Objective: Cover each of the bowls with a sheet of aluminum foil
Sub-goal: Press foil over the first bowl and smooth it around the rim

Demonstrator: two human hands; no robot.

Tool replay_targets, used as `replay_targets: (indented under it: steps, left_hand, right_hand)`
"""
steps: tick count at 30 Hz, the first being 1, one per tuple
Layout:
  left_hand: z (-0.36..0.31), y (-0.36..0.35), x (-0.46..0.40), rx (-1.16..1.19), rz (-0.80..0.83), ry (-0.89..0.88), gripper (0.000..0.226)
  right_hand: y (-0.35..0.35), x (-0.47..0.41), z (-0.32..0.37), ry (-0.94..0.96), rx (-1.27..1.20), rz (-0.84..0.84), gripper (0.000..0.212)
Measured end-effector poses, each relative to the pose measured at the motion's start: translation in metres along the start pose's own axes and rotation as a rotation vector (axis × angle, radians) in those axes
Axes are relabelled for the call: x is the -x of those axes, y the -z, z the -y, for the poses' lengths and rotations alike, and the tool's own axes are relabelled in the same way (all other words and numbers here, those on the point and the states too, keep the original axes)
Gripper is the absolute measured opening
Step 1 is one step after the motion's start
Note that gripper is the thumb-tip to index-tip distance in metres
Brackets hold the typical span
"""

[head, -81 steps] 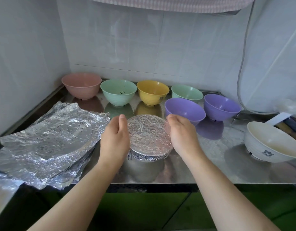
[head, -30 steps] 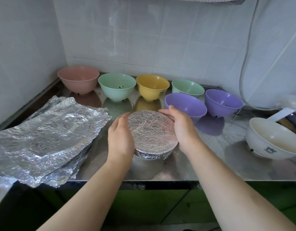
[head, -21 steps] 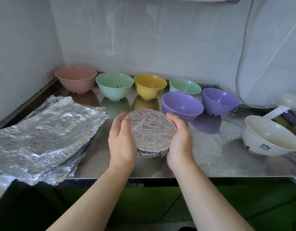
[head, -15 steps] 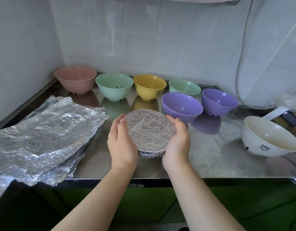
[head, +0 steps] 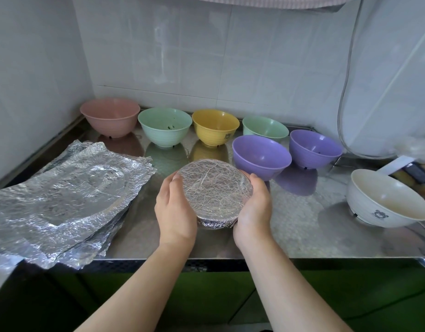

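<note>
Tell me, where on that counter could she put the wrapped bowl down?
Bare steel lies between the foil-covered bowl and the white bowl, in front of the purple bowls. A narrower strip runs between the foil sheets and the left hand. The back row by the wall is crowded.

Only one view is given, taken from a camera worn on the person's head. It is pointed forward and down at the metal counter (head: 302, 231), which is seen from close above, with the tiled wall (head: 230, 56) straight ahead and both forearms reaching in from the bottom edge. The edges are bent by the wide lens.
</note>
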State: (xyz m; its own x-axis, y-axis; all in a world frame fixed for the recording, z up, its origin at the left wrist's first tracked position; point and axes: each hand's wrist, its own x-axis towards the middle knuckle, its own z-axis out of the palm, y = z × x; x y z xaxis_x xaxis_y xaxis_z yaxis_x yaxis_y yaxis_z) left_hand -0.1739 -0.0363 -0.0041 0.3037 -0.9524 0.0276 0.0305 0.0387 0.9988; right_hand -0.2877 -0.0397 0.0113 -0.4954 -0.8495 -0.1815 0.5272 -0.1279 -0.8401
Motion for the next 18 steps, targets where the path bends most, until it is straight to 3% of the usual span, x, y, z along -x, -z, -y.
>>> replay_targets:
  steps: [3,6,8,11,14,16,18]
  left_hand:
    - [-0.001,0.004,0.003,-0.128,-0.022,-0.053,0.05]
    - [-0.011,0.012,0.004,-0.07,-0.009,-0.008,0.029]
    - [-0.017,0.018,0.003,-0.022,0.001,0.023,0.024]
    - [-0.028,0.028,-0.003,-0.162,0.029,-0.082,0.034]
    - [-0.044,0.028,-0.014,-0.336,0.123,-0.254,0.038]
    - [-0.05,0.021,-0.022,-0.476,0.225,-0.362,0.026]
    - [-0.047,0.017,-0.026,-0.513,0.317,-0.36,0.025]
  right_hand:
    - [-0.001,0.005,0.006,0.031,0.057,0.005,0.035]
    - [0.003,0.001,0.007,0.07,0.152,0.023,0.044]
    - [0.009,-0.003,0.006,0.136,0.376,0.013,0.036]
    - [0.012,-0.007,0.017,0.37,0.726,0.033,0.033]
    - [-0.001,-0.018,0.042,0.522,0.965,0.276,0.031]
    - [-0.014,-0.03,0.052,0.486,1.156,0.5,0.036]
    - [-0.024,-0.042,0.05,0.374,1.29,0.639,0.038]
